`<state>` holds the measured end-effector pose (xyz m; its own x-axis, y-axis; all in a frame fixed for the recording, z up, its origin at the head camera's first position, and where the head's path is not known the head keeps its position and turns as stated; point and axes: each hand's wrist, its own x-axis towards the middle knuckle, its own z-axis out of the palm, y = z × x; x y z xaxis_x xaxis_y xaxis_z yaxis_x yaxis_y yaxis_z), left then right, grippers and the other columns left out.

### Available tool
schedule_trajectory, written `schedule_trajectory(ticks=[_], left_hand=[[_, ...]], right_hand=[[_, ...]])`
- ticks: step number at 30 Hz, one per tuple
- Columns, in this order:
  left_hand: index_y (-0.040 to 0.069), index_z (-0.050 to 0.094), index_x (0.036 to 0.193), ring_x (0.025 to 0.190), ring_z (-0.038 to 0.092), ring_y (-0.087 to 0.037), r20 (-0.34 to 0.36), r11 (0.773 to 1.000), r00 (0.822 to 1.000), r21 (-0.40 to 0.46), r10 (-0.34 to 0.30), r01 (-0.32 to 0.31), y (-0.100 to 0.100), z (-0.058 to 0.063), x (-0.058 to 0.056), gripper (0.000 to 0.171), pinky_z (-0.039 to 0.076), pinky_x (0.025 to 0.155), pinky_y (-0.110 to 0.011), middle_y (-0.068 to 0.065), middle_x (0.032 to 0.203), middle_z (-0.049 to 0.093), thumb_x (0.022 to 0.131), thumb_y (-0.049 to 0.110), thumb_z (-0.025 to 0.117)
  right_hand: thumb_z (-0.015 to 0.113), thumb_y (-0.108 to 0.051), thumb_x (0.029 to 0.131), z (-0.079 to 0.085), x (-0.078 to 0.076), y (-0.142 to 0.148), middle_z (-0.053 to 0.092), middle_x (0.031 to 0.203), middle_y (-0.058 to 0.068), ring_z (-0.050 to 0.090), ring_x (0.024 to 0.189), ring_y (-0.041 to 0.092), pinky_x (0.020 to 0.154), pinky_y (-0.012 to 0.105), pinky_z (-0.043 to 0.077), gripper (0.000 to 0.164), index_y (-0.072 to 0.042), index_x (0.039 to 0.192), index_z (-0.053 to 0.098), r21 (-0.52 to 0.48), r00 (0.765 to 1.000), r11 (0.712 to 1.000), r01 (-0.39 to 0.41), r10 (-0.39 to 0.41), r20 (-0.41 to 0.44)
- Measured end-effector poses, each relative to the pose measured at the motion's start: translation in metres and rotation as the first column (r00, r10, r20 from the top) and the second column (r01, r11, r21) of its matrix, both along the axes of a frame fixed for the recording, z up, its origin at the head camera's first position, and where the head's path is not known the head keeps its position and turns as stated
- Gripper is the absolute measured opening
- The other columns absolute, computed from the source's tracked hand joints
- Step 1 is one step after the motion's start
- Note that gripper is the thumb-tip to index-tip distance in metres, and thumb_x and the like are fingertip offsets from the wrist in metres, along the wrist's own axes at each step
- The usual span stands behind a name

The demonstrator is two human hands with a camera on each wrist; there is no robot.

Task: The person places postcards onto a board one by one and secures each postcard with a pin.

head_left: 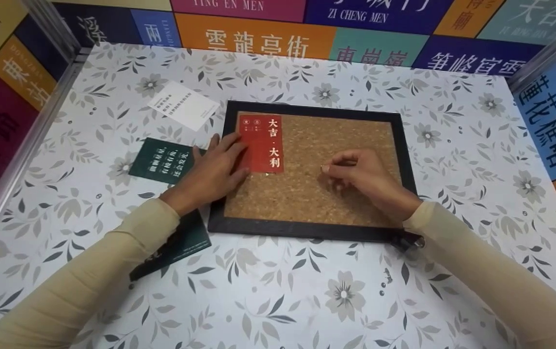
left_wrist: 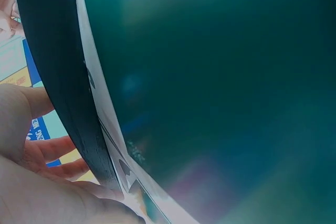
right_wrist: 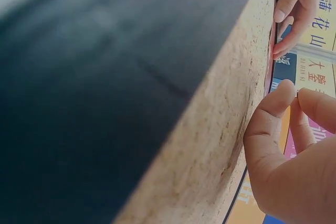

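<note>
The red card lies at the far-left corner of the corkboard, short of the far edge of the counter. The left hand, fingers loosely extended, touches its left side: keep that pressure light, flat. The right hand pinches a tiny item, too small to identify; stay steady! The left sleeve half-hides one green card.
</note>
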<state>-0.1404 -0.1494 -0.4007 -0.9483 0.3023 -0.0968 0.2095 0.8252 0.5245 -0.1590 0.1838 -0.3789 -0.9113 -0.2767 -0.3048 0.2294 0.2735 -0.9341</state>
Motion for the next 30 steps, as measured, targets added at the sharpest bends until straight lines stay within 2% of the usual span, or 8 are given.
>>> schedule_trajectory(ticks=[7, 13, 22, 30], left_hand=[[0.011, 0.041, 0.17, 0.164, 0.01, -0.058, -0.003, 1.0, 1.0, -0.005, -0.003, 0.003, 0.0, 0.0, -0.001, 0.069, 0.002, 0.121, -0.087, -0.013, 0.182, 0.023, 0.111, 0.034, 0.067], [0.011, 0.041, 0.17, 0.164, 0.011, -0.059, -0.004, 1.0, 1.0, -0.005, -0.004, 0.004, 0.0, 0.0, -0.001, 0.069, 0.002, 0.121, -0.088, -0.013, 0.182, 0.023, 0.111, 0.035, 0.067], [0.008, 0.042, 0.169, 0.163, 0.011, -0.061, -0.007, 1.0, 1.0, 0.0, -0.01, 0.01, -0.001, 0.0, 0.0, 0.068, 0.004, 0.12, -0.089, -0.015, 0.181, 0.023, 0.111, 0.033, 0.067], [0.008, 0.041, 0.17, 0.163, 0.01, -0.06, -0.002, 1.0, 1.0, -0.003, -0.007, 0.007, -0.001, 0.0, 0.0, 0.069, 0.003, 0.12, -0.089, -0.014, 0.182, 0.022, 0.111, 0.033, 0.066]], right_hand=[[0.076, -0.003, 0.102, 0.003, -0.005, -0.003, 0.077, 0.087, 0.005, 0.066, 0.067, 0.012, 0.064, 0.023, 0.059, 0.017, 0.008, 0.114, 0.077, 0.053, 1.0, 0.999, 0.003, -0.002, -0.026], [0.076, -0.002, 0.101, 0.004, -0.011, -0.006, 0.076, 0.085, 0.006, 0.065, 0.068, 0.011, 0.064, 0.021, 0.057, 0.017, 0.009, 0.113, 0.076, 0.047, 0.999, 0.999, 0.007, -0.005, -0.042], [0.076, -0.003, 0.102, 0.002, -0.019, -0.009, 0.078, 0.094, 0.011, 0.068, 0.073, 0.011, 0.066, 0.021, 0.059, 0.016, 0.008, 0.113, 0.076, 0.009, 1.0, 1.0, -0.005, 0.006, -0.03], [0.075, -0.005, 0.104, 0.001, -0.025, -0.009, 0.078, 0.1, 0.012, 0.067, 0.072, 0.012, 0.067, 0.022, 0.059, 0.017, 0.007, 0.116, 0.075, 0.04, 0.999, 0.999, -0.024, 0.025, -0.038]])
